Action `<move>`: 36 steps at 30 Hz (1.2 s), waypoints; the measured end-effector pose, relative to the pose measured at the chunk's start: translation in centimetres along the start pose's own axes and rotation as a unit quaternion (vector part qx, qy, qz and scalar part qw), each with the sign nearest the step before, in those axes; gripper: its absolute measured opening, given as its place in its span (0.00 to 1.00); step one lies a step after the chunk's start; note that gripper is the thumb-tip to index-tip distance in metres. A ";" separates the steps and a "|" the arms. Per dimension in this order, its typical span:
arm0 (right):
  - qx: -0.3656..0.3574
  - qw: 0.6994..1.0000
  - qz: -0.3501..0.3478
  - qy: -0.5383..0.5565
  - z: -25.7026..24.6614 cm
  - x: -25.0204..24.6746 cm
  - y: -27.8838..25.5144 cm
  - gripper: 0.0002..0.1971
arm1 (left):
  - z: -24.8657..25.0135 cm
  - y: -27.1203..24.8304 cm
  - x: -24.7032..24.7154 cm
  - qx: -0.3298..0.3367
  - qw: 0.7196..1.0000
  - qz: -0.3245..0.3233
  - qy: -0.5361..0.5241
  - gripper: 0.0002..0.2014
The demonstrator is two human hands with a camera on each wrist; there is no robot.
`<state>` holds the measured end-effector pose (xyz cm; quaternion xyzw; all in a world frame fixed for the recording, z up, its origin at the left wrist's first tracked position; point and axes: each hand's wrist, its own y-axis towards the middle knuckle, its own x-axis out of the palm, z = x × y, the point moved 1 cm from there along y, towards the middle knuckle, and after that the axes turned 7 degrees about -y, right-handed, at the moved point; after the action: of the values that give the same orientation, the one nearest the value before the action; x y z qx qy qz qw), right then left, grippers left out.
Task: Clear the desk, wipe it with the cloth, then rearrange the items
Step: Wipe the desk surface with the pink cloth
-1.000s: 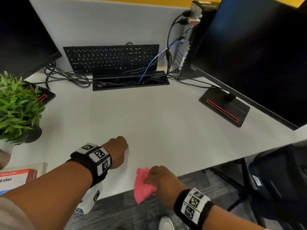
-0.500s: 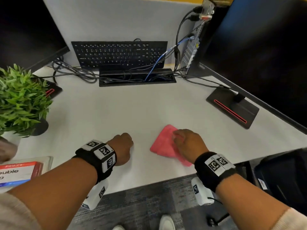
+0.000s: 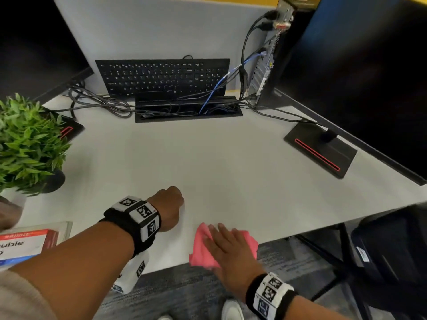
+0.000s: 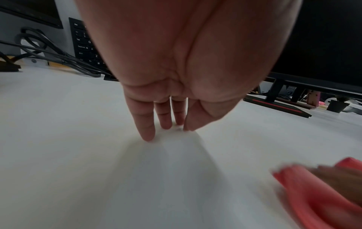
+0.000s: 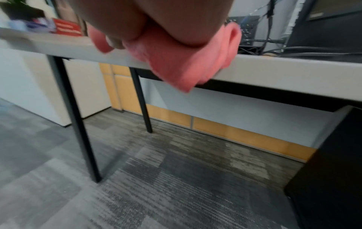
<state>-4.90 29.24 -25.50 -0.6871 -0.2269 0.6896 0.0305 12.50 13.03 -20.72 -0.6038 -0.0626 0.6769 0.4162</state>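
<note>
A pink cloth (image 3: 250,242) lies at the front edge of the white desk (image 3: 208,162) and hangs partly over it; the right wrist view shows the cloth (image 5: 176,66) draped past the edge. My right hand (image 3: 221,239) presses flat on it with straight fingers. My left hand (image 3: 178,200) rests on the bare desk to the left of the cloth. In the left wrist view its fingertips (image 4: 149,136) touch the surface and hold nothing.
A black keyboard (image 3: 161,76) leans against the back panel behind a cable tray (image 3: 188,109). A monitor stand (image 3: 321,150) and tower (image 3: 270,54) are at right. At left are a potted plant (image 3: 25,144) and a red-labelled box (image 3: 23,243). A chair (image 3: 392,250) stands front right.
My right hand pushed the cloth forward onto the desk, then drew it back to the front edge, and its fingers now lie flat. The left hand has stayed in place.
</note>
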 end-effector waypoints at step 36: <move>0.142 0.963 0.098 0.207 7.0 -7.6 4.0 0.08 | 0.9 -0.9 0.5 -0.005 1.000 0.006 0.014 0.20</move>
<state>-10.18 21.11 -20.19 -0.8223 -0.0474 0.5570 0.1062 12.17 14.35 -20.33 -0.6158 -0.0567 0.6703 0.4103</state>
